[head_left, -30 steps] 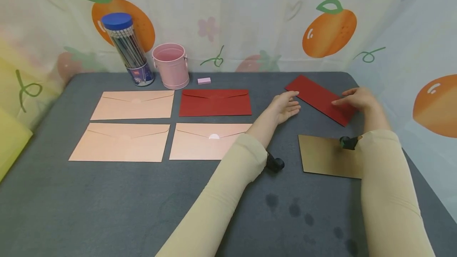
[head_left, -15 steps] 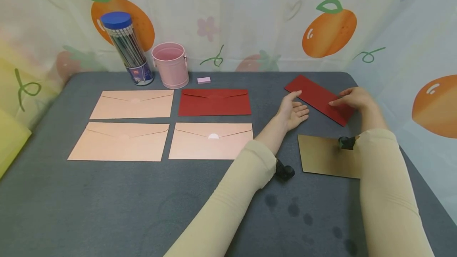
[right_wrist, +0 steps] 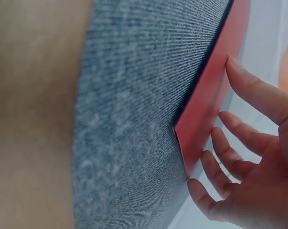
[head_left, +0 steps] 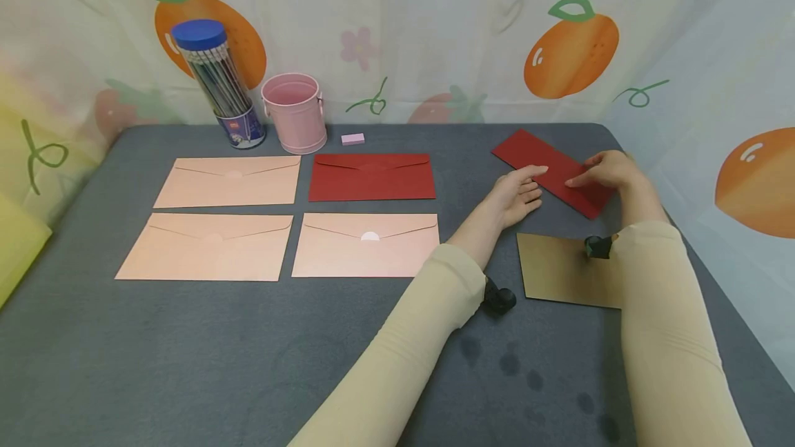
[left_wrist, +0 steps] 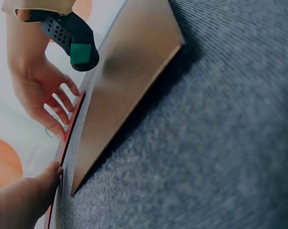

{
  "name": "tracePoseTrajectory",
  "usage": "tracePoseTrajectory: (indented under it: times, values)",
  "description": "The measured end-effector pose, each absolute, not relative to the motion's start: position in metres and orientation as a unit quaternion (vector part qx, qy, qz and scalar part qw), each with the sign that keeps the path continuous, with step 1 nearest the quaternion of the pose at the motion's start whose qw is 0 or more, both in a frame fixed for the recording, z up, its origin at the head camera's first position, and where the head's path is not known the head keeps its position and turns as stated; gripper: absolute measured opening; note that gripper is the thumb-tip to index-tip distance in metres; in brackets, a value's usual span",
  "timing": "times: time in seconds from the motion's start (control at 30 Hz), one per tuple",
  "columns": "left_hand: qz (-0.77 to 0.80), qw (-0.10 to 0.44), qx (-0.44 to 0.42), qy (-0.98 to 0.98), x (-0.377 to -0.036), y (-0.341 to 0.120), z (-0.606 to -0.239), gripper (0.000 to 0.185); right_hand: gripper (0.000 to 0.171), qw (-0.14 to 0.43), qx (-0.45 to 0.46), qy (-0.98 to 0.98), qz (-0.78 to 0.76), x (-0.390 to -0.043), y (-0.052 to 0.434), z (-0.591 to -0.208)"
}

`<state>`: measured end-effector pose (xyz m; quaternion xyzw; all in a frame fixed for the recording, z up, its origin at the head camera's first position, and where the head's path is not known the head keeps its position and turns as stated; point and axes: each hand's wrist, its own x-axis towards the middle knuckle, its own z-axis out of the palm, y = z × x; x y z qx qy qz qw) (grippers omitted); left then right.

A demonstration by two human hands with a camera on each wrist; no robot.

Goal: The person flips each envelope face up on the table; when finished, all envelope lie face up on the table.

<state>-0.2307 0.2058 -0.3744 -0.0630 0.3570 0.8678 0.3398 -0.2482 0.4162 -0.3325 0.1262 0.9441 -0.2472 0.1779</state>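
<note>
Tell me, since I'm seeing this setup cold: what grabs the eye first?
Both hands meet at a dark red envelope lying askew at the table's far right: the right hand rests on it, the left hand reaches its near edge. To the left, three pink envelopes and another red envelope lie in a neat grid; a gold envelope lies nearer.

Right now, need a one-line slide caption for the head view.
Both hands, left hand and right hand, meet at a slanted red envelope on the grey table, beside four envelopes laid in a grid.

red envelope | flat, angled | table's far right | under both hands
</note>
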Motion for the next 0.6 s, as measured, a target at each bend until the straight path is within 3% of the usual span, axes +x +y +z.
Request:
tracePoseTrajectory:
  times: [0.23,0.4,0.6]
  values:
    - [0.867,0.342,-0.064,0.356,-0.2309,0.2063,-0.3766,0.069,0.080,0.186,0.119,0.944,-0.246,-0.2512,0.4149,-0.3334]
    - [0.861,0.342,-0.057,0.372,-0.2310,0.2046,-0.3796,0.055,0.083,0.192,0.126,0.937,-0.262,-0.2497,0.4173,-0.3342]
    - [0.850,0.350,-0.038,0.391,-0.2296,0.2013,-0.3793,0.043,0.071,0.171,0.130,0.929,-0.302,-0.2438,0.4215,-0.3371]
